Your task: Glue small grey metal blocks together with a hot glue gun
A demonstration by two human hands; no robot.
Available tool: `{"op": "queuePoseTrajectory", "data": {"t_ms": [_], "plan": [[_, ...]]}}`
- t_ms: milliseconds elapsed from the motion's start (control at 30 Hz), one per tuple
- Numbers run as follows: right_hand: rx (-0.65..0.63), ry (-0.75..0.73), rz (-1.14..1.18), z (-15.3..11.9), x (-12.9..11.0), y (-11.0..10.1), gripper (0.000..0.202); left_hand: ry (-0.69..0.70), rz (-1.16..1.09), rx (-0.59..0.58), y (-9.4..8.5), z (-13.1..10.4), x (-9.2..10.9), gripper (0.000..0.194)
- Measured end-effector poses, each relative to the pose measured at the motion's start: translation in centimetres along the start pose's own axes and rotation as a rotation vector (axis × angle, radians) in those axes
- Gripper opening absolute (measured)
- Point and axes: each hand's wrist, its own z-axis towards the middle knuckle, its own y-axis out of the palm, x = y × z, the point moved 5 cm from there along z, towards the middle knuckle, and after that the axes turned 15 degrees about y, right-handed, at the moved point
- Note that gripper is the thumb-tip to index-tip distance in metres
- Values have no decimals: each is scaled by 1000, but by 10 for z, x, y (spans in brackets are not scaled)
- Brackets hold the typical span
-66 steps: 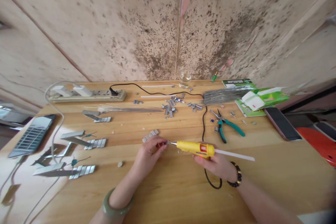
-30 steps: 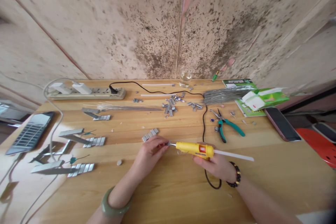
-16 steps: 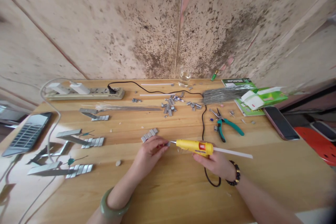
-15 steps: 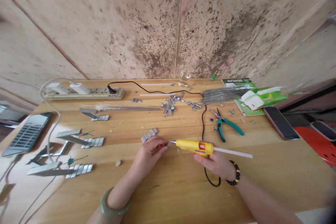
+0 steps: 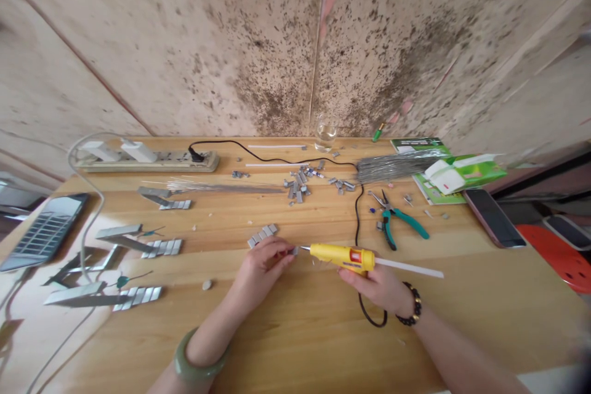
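Between thumb and fingertips, my left hand (image 5: 261, 269) pinches a small grey piece (image 5: 295, 250). My right hand (image 5: 379, 286) is wrapped round the grip of a yellow glue gun (image 5: 342, 256). The gun's metal nozzle points left and lies at the small piece; whether they touch is too small to tell. A white glue stick (image 5: 410, 268) sticks out of the gun's back. Just beyond my left hand lies a row of grey blocks (image 5: 262, 236). Farther back, loose grey pieces (image 5: 299, 186) form a pile on the wooden table (image 5: 295, 345).
Teal-handled pliers (image 5: 406, 222), a wire bundle (image 5: 392, 166) and a phone (image 5: 494, 217) are on the right. Grey bent assemblies (image 5: 76, 295) stand at the left, near a dark tablet (image 5: 46, 231). A power strip (image 5: 170, 164) and a glass (image 5: 325, 136) sit along the wall.
Both hands keep nearly the same place and hold. The view has shifted very slightly, with the things at the left a little farther left.
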Motion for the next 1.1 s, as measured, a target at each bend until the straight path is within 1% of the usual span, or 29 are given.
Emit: {"op": "queuePoseTrajectory", "data": {"t_ms": [100,267,467,667,967,1100], "plan": [[10,9,-4,0,2,0,25,10,20,0,0,2,1,10],[13,-21,-21,-1,2,1,24,23,22,-24,1,1,1,10],[-5,-7,-9,0,2,1,23,25,35,-16,0,-2,0,9],[28,-23,-26,-2,0,0,22,26,16,-24,1,0,2,10],[38,-29,-54,-2,-2,0,21,55,29,-21,1,1,0,11],[32,-25,-51,-3,1,1,21,53,45,-23,1,0,0,12]]}}
